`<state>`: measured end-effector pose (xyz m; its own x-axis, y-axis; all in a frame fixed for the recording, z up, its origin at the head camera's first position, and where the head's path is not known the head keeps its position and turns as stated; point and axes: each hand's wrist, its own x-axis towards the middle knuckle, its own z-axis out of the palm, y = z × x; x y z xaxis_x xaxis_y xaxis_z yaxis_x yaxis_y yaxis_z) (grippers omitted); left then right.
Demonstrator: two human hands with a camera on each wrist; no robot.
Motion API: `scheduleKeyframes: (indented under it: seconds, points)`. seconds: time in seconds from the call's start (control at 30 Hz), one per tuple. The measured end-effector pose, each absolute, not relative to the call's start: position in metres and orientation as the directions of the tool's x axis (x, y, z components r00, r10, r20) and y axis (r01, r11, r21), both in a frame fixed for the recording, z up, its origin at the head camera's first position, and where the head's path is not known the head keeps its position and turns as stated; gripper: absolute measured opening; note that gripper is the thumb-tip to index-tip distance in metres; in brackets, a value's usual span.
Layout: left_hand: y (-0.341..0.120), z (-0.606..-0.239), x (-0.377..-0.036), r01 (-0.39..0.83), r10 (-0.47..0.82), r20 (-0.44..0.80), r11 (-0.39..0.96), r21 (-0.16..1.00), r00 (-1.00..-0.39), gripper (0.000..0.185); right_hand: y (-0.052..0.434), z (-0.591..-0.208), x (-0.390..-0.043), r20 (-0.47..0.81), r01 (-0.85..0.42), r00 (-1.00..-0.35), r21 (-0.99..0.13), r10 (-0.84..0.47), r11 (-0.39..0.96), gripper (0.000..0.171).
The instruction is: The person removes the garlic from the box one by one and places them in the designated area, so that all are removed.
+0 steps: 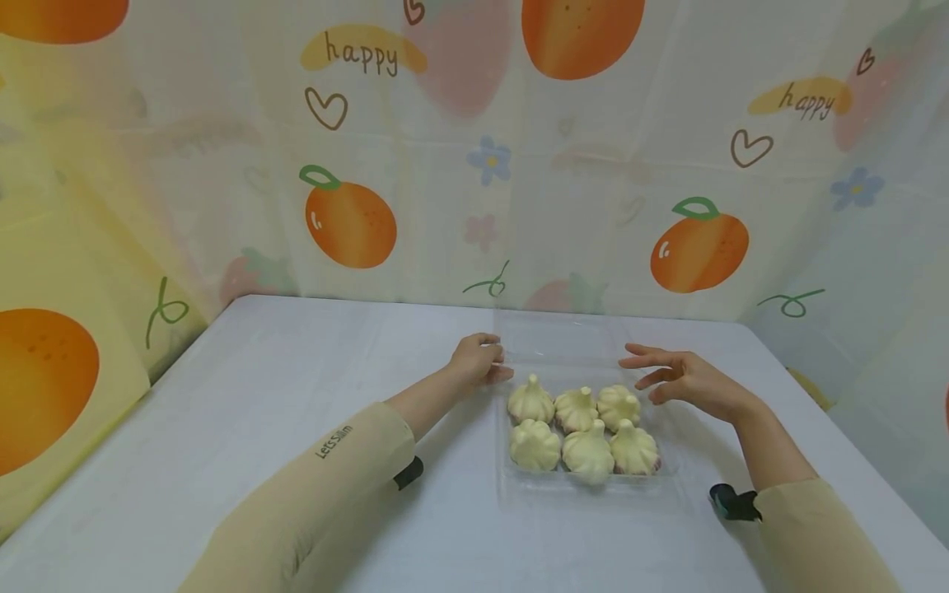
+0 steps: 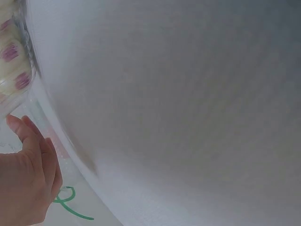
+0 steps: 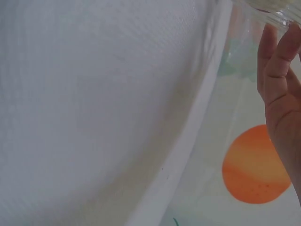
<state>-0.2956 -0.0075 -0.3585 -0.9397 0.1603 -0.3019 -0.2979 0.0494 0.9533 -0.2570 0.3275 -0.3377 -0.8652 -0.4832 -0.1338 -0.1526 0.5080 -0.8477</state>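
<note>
From the head camera, a clear, shallow, hinged plastic tray (image 1: 519, 486) lies on the pale grey table (image 1: 296, 395), its transparent lid (image 1: 559, 338) folded back flat toward twelve o'clock. Six cream-white, pleated garlic-shaped bulbs (image 1: 583, 428) with pinkish undersides sit inside in two rows of three, packed close so each props its neighbours upright. The left hand (image 1: 480, 360) rests at about ten o'clock of the bulbs, its fingers curled on the lid's near left corner, seemingly pinching the thin plastic where it is easiest to catch. The right hand (image 1: 678, 377) hovers at about two o'clock of the bulbs, fingers spread and relaxed, holding nothing and just beside the lid's right edge; whether it touches the plastic I cannot tell. A fruit-printed cloth backdrop (image 1: 348, 222) with oranges and hearts hangs behind the table. From the left wrist camera, the left hand shows at seven o'clock of the frame, fingertips (image 2: 19, 125) against the clear plastic, with blurred cream bulbs marked with purple at ten o'clock. From the right wrist camera, the straight fingers (image 3: 275, 61) of the right hand reach up at two o'clock toward the tray's clear edge (image 3: 277, 16), above the table's rim and a printed orange.
</note>
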Motion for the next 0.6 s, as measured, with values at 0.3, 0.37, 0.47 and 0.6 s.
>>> scheduleKeyframes:
  seconds: [0.3, 0.37, 0.47, 0.6]
  points:
    - [-0.011, -0.358, -0.294, -0.318, 0.198, -0.320, 0.043, 0.947, -0.926, 0.045, 0.327, -0.340, -0.258, -0.137, -0.137, -0.867, -0.859, -0.480, 0.493, 0.053]
    - [-0.012, -0.357, -0.293, -0.323, 0.206, -0.325, 0.044, 0.945, -0.923, 0.045, 0.327, -0.341, -0.259, -0.140, -0.132, -0.869, -0.858, -0.474, 0.496, 0.053]
    - [-0.014, -0.354, -0.292, -0.318, 0.208, -0.324, 0.061, 0.946, -0.923, 0.045, 0.327, -0.341, -0.259, -0.147, -0.123, -0.871, -0.859, -0.468, 0.497, 0.053]
    - [-0.019, -0.347, -0.291, -0.236, 0.169, -0.264, 0.168, 0.957, -0.950, 0.047, 0.326, -0.341, -0.259, -0.142, -0.128, -0.870, -0.859, -0.472, 0.495, 0.053]
